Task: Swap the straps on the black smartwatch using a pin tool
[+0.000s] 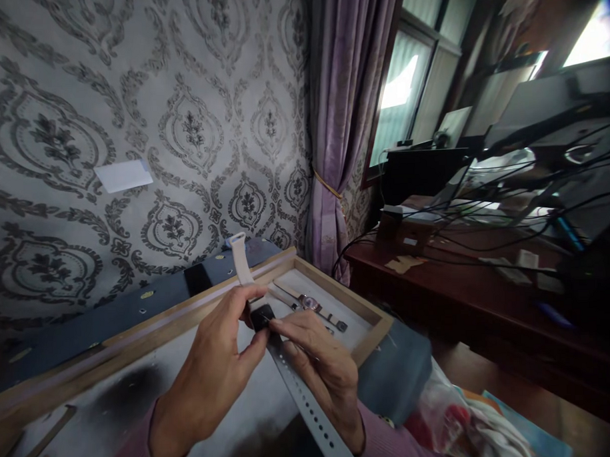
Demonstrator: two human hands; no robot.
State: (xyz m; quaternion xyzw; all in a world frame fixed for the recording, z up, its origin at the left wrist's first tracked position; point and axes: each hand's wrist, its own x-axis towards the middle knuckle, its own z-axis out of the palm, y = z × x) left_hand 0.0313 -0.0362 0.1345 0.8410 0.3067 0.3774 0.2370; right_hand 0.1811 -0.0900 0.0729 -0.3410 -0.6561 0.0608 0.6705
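Observation:
A smartwatch (262, 316) with a dark square face and a long pale strap is held over a wooden-framed tray (331, 281). Thumb and fingers of my left hand (210, 365) are closed on the watch case from the left side. From the right, my right hand (317, 361) pinches at the lower edge of the case, its fingertips touching it. One strap half, with a buckle loop, points up toward the wall; the other, with a row of holes, hangs down between my hands. Behind my right hand, a wristwatch (309, 303) with a round face lies in the tray.
Patterned wallpaper and a purple curtain (338, 120) stand behind the tray. A dark red desk (466, 249) with tangled cables and boxes is at the right. Plastic bags (451, 410) lie at the lower right, beside blue cloth (400, 365).

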